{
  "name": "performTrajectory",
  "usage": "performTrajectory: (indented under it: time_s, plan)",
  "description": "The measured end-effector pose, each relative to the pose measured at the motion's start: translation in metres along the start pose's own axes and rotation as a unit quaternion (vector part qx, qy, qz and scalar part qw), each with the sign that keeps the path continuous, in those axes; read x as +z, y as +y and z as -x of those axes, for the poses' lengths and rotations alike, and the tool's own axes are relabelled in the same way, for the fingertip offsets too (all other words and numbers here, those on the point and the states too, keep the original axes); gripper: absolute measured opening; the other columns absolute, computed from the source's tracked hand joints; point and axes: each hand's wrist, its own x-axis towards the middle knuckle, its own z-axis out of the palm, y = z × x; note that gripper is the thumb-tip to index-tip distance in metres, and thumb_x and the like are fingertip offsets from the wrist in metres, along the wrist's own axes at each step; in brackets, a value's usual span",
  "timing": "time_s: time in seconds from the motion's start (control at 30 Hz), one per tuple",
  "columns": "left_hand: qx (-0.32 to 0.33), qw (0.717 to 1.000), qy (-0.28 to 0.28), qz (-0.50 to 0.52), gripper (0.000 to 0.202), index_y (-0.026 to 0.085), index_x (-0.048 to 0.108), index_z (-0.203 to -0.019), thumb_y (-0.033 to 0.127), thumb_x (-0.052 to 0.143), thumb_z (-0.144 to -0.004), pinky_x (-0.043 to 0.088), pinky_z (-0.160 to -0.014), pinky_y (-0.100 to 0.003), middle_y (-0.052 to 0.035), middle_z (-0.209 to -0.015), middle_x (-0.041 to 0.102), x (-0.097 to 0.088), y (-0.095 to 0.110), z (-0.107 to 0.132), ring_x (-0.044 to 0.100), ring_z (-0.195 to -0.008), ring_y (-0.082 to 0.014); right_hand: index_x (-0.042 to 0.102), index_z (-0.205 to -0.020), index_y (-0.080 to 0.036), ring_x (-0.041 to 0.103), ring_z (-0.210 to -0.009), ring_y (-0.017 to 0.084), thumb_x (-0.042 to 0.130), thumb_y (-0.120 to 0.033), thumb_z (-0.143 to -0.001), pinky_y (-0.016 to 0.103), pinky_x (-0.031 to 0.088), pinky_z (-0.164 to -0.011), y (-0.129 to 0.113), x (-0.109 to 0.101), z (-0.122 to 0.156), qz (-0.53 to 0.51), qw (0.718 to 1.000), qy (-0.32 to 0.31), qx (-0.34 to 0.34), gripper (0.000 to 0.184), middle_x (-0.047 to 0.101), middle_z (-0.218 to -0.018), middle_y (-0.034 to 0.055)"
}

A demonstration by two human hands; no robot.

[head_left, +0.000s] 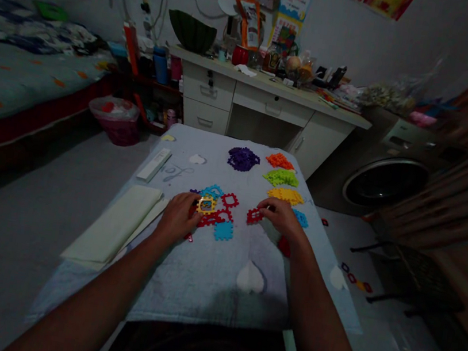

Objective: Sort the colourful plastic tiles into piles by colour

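Observation:
A cluster of joined square puzzle tiles [219,211], red, blue and yellow, lies on the light blue cloth [202,275] of a small table. My left hand [178,217] rests on the cluster's left edge, fingers curled against a yellow tile [206,204]. My right hand [281,216] pinches a loose red tile [254,215] just right of the cluster. Sorted piles lie beyond: purple [243,158], orange [280,160], green [281,177], yellow [286,195] and a blue pile [300,217] partly hidden behind my right hand.
A pale folded cloth [115,228] and a white flat box [154,164] lie on the table's left side. A few tiles [357,277] are on the floor at right. A desk [265,104], a washing machine [386,174], a bed [20,87] and a pink bin [115,118] surround the table.

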Motion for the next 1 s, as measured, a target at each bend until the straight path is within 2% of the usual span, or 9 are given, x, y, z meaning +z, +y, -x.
performTrajectory:
  time_s: [0.1, 0.2, 0.33, 0.43, 0.53, 0.77, 0.9, 1.0]
  plan:
    - [0.001, 1.000, 0.004, 0.002, 0.040, 0.018, 0.059, -0.118, 0.034, 0.053, -0.081, 0.043, -0.101, -0.049, -0.0129, -0.119, 0.063, 0.001, 0.000, 0.000, 0.056, -0.113, -0.0305, 0.069, -0.083, -0.018, 0.060, -0.074, 0.015, 0.060, -0.025, -0.077, 0.027, 0.045, -0.071, 0.015, -0.030, 0.029, -0.031, 0.998, 0.047, 0.034, 0.013, 0.069, -0.079, 0.0016]
    - [0.005, 1.000, 0.003, 0.000, 0.042, 0.018, 0.059, -0.118, 0.035, 0.052, -0.081, 0.044, -0.101, -0.049, -0.0132, -0.118, 0.063, 0.001, 0.000, 0.000, 0.057, -0.112, -0.0304, 0.068, -0.083, -0.018, 0.059, -0.071, 0.016, 0.059, -0.029, -0.075, 0.028, 0.045, -0.068, 0.032, -0.055, 0.061, -0.008, 0.992, 0.104, 0.076, 0.016, 0.067, -0.077, 0.0019]
    - [0.010, 1.000, -0.007, -0.012, 0.044, 0.016, 0.059, -0.118, 0.039, 0.051, -0.081, 0.043, -0.102, -0.049, -0.0140, -0.117, 0.064, 0.001, -0.002, -0.001, 0.057, -0.112, -0.0311, 0.067, -0.080, -0.019, 0.059, -0.070, 0.018, 0.057, -0.030, -0.073, 0.030, 0.045, -0.069, 0.057, -0.070, 0.100, 0.069, 0.974, 0.183, 0.116, 0.017, 0.065, -0.079, 0.0037]
    - [0.007, 1.000, -0.019, -0.020, 0.047, 0.016, 0.058, -0.119, 0.042, 0.050, -0.081, 0.043, -0.103, -0.050, -0.0144, -0.119, 0.063, 0.000, -0.003, -0.002, 0.057, -0.114, -0.0321, 0.066, -0.080, -0.019, 0.059, -0.075, 0.019, 0.055, -0.029, -0.073, 0.033, 0.046, -0.074, 0.071, -0.067, 0.120, 0.120, 0.955, 0.244, 0.121, 0.017, 0.064, -0.083, 0.0055]
    - [-0.005, 1.000, -0.023, -0.021, 0.047, 0.018, 0.058, -0.120, 0.044, 0.050, -0.081, 0.043, -0.103, -0.050, -0.0134, -0.121, 0.063, -0.001, -0.002, -0.002, 0.056, -0.116, -0.0322, 0.065, -0.080, -0.019, 0.059, -0.077, 0.020, 0.053, -0.027, -0.074, 0.035, 0.047, -0.077, 0.079, -0.056, 0.132, 0.140, 0.943, 0.273, 0.128, 0.016, 0.064, -0.085, 0.0072]
    - [-0.013, 1.000, -0.018, -0.021, 0.046, 0.019, 0.059, -0.118, 0.043, 0.050, -0.079, 0.044, -0.102, -0.051, -0.0132, -0.120, 0.064, -0.002, 0.000, -0.002, 0.057, -0.114, -0.0329, 0.064, -0.083, -0.019, 0.060, -0.086, 0.021, 0.046, -0.016, -0.075, 0.036, 0.047, -0.084, 0.085, -0.034, 0.151, 0.155, 0.951, 0.240, 0.115, 0.020, 0.063, -0.091, 0.0081]
    - [-0.005, 1.000, -0.011, -0.021, 0.045, 0.019, 0.059, -0.117, 0.043, 0.050, -0.080, 0.044, -0.101, -0.050, -0.0138, -0.119, 0.064, 0.000, -0.003, -0.001, 0.058, -0.113, -0.0327, 0.063, -0.082, -0.019, 0.059, -0.088, 0.021, 0.044, -0.013, -0.076, 0.036, 0.047, -0.086, 0.080, -0.038, 0.153, 0.165, 0.950, 0.239, 0.115, 0.021, 0.062, -0.092, 0.0084]
    - [-0.007, 1.000, -0.009, -0.012, 0.044, 0.019, 0.059, -0.116, 0.042, 0.052, -0.079, 0.044, -0.101, -0.050, -0.0127, -0.118, 0.065, 0.000, -0.003, -0.001, 0.058, -0.112, -0.0323, 0.063, -0.081, -0.020, 0.059, -0.085, 0.022, 0.046, -0.014, -0.078, 0.036, 0.047, -0.084, 0.066, -0.042, 0.140, 0.155, 0.950, 0.247, 0.109, 0.018, 0.063, -0.091, 0.0085]
